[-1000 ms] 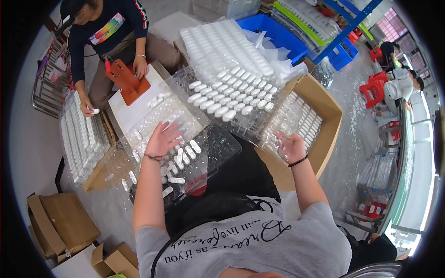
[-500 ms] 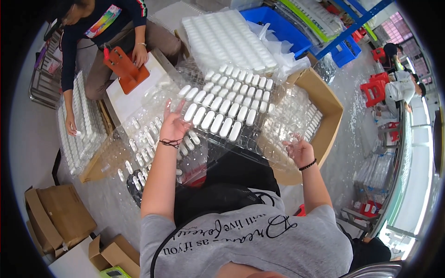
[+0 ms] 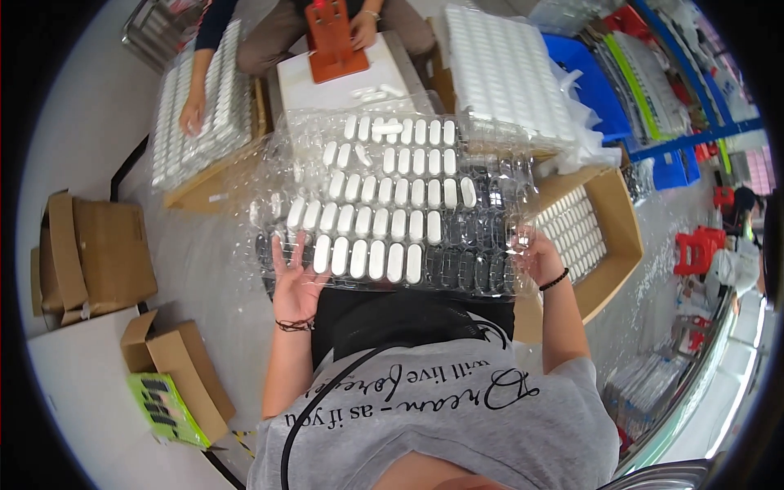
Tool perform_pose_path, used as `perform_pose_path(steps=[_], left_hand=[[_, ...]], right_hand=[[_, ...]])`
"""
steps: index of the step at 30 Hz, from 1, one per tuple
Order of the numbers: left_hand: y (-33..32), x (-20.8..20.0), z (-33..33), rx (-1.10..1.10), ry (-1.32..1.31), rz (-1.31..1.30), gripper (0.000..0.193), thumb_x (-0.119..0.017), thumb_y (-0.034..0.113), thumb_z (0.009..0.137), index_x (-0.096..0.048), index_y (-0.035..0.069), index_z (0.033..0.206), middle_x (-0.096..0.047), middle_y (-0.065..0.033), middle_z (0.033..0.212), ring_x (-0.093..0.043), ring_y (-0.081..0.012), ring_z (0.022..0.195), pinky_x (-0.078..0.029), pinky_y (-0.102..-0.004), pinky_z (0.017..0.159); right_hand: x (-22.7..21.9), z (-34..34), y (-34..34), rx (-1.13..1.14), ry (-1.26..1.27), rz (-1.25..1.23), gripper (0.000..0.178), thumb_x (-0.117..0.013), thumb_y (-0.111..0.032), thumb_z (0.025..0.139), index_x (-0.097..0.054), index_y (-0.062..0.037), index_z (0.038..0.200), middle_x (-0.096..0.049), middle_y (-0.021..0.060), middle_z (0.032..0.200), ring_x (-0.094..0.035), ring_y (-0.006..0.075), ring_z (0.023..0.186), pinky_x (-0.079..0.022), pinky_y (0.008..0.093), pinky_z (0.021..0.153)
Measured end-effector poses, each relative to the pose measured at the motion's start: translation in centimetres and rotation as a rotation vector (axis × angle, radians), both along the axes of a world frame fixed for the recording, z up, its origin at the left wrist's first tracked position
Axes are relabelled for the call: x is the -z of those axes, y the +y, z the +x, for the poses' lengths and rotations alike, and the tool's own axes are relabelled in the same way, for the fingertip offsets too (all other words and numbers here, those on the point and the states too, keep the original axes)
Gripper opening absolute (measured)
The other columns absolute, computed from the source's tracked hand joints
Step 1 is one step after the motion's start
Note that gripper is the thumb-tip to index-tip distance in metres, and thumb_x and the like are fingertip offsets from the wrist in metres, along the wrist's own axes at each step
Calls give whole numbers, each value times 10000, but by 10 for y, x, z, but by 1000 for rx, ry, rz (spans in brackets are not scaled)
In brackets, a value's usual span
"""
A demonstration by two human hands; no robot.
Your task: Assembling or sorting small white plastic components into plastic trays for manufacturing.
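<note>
Step in hand, as judged: carrying a clear blister tray [image 3: 392, 204] part-filled with white oblong pieces [image 3: 371, 220], held level over the person's lap. The left hand [image 3: 296, 282] supports the tray's near-left corner, fingers [image 3: 282, 253] spread flat beneath the plastic, not curled. The right hand [image 3: 535, 257] grips the tray's near-right edge, fingers closed on the rim. The pieces fill the tray's left and middle rows; its right pockets sit empty. The next move calls for level, even support so no piece slips.
</note>
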State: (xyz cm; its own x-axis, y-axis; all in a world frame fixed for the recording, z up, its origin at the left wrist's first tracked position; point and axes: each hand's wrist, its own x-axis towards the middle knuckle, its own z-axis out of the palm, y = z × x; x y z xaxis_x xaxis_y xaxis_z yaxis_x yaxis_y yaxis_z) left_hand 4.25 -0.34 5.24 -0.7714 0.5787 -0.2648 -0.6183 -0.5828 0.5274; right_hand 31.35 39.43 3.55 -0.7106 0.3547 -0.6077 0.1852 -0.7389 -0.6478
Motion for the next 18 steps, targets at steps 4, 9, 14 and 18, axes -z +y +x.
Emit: perform_pose_path(steps=[4, 9, 14, 18], left_hand=[[-30, 4, 15, -57, -79, -188, 614, -514, 87, 898, -260, 281, 1422, -316, -129, 1463, -514, -357, 1173, -497, -521, 908], [-55, 14, 3, -5, -192, -266, 489, -501, 265, 936, -349, 182, 1393, -408, -131, 1407, -533, -346, 1158, -525, -464, 878], [-50, 4, -2, 82, -234, -357, 426, -501, 315, 935, -434, 115, 1305, -423, -115, 1401, -549, -346, 1138, -533, -450, 853], [-55, 8, 2, 63, -227, -431, 460, -511, 330, 927, -388, 110, 1312, -485, -89, 1353, -601, -321, 1060, -537, -424, 801]], right_hand=[[-3, -33, 1, -86, -215, 83, 545, -467, 19, 604, -470, -62, 1143, -607, 143, 868, -529, 193, 561, -457, 326, 515], [13, -63, 32, -156, -385, 502, 597, -528, -38, 675, -412, -62, 1260, -594, 155, 916, -557, 207, 569, -469, 333, 496], [30, -101, 56, -197, -702, 2080, 609, -644, -263, 759, -431, -61, 1293, -607, 182, 1011, -609, 340, 894, -481, 443, 824], [-4, -184, 15, -546, -258, 1909, 461, -646, -259, 757, -569, -78, 1175, -578, 178, 1110, -513, 365, 1092, -419, 458, 921]])
